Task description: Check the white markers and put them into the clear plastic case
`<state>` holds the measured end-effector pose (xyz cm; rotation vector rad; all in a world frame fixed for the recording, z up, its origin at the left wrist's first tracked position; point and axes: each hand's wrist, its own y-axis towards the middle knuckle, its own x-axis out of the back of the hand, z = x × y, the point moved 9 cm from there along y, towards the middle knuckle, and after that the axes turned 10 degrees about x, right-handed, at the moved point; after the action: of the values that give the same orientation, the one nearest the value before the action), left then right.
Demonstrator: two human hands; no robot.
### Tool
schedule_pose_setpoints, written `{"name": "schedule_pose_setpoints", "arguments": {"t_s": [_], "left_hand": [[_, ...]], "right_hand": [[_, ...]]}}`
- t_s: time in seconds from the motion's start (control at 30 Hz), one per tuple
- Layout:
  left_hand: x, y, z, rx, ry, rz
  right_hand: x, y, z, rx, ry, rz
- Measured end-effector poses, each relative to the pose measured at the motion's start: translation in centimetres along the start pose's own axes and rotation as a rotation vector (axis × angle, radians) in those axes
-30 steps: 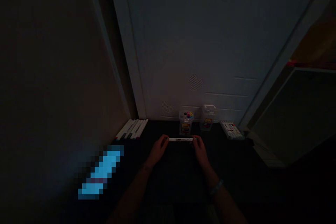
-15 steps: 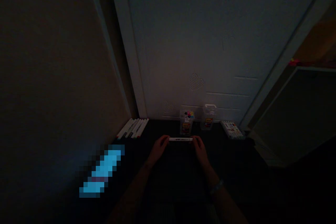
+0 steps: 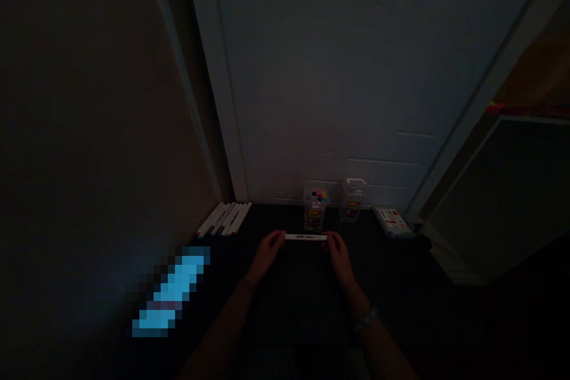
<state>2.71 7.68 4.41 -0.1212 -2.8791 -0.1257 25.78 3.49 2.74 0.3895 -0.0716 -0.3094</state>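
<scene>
A white marker [image 3: 306, 237] lies level between my two hands, its printed side facing me. My left hand [image 3: 269, 250] pinches its left end, and the fingers of my right hand [image 3: 337, 249] are closed on its right end. Just beyond the marker stands a clear plastic box [image 3: 314, 214] with several colourful-capped markers upright in it. To its right is a second clear box [image 3: 352, 205] with a handle and a label. The light is dim, so the print on the marker cannot be read.
Several white markers [image 3: 226, 217] lie side by side at the left against the wall. A packed set of markers [image 3: 393, 221] lies at the right. A bright blue pixelated patch [image 3: 173, 294] is at the lower left. Behind the dark tabletop [image 3: 307, 291] rises a pale panel [image 3: 289, 71] with heart patterns.
Almost nothing differs. The marker seems turned slightly about its length, its print looking longer, and my left hand has shifted a little to the left.
</scene>
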Motion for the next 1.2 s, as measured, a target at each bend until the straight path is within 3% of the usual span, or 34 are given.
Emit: {"name": "schedule_pose_setpoints", "arguments": {"t_s": [0.6, 1.2], "left_hand": [[-0.1, 0.2, 0.5, -0.021, -0.081, 0.023], [-0.2, -0.3, -0.4, -0.022, -0.043, 0.034]], "right_hand": [[0.4, -0.2, 0.1, -0.049, 0.041, -0.036], [-0.2, -0.2, 0.2, -0.038, 0.034, 0.001]]}}
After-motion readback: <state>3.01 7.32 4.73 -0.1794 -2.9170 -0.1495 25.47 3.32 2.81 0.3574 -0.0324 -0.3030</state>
